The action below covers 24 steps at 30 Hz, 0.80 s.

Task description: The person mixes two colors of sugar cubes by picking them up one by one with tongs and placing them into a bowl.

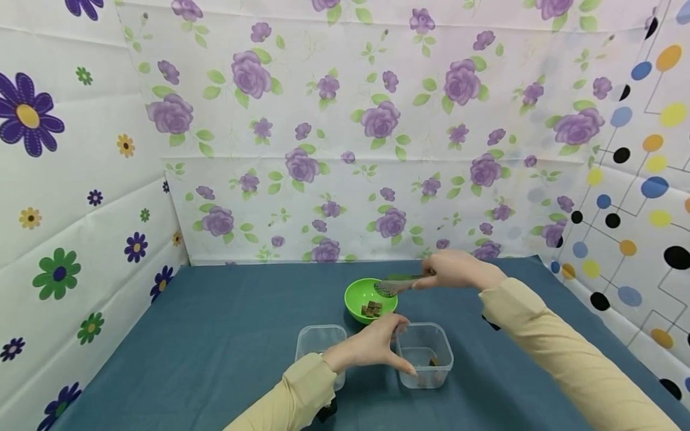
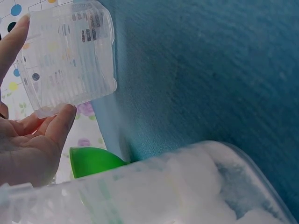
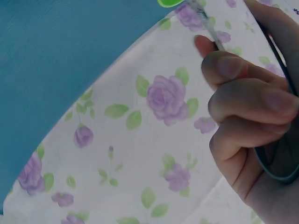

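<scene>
My left hand point(image 1: 372, 344) holds the near-left side of a clear plastic container point(image 1: 443, 359), thumb at the front and fingers at the back. A brown cube point(image 1: 433, 362) lies inside it. My right hand point(image 1: 453, 269) grips metal tongs point(image 1: 396, 284) with a perforated, spoon-like end. In the right wrist view the fingers curl around the bent handle point(image 3: 280, 178). The perforated end hangs over the right rim of a green bowl point(image 1: 353, 294), which holds several brown cubes point(image 1: 372, 309).
A second clear container point(image 1: 318, 336) stands to the left, partly hidden by my left forearm; white rounded pieces point(image 2: 191, 179) show in it in the left wrist view. Blue-green cloth point(image 1: 242, 323) covers the table. A flowered sheet point(image 1: 345, 197) hangs behind, with patterned sheets at both sides.
</scene>
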Available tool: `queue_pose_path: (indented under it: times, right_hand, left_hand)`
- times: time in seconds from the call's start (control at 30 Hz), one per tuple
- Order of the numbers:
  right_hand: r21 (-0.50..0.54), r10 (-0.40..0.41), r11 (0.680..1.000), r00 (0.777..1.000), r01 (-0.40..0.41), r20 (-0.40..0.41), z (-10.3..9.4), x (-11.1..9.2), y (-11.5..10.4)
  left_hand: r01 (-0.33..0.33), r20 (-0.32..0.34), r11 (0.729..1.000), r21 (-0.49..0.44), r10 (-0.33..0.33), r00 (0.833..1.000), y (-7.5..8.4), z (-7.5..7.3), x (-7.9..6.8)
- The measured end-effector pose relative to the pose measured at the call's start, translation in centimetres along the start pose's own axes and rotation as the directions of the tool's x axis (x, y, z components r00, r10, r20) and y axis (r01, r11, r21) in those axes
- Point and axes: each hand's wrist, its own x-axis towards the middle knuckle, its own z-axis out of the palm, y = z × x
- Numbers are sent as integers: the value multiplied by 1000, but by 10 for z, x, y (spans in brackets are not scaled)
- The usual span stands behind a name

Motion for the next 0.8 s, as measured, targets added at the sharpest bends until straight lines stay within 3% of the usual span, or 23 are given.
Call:
queue_pose_path:
  times: [0.23, 0.53, 0.8]
  right_hand:
    - [0, -10, 1000, 1000, 10, 5, -15, -27, 7]
    - [41, -41, 999, 991, 36, 127, -42, -55, 9]
    - [157, 34, 984, 952, -85, 303, -41, -62, 0]
  left_hand:
    - [2, -3, 999, 38, -1, 1000, 0, 0, 1]
    - [-27, -12, 998, 63, 27, 1000, -1, 0, -2]
    - [-18, -16, 997, 70, 19, 1000, 1, 1, -2]
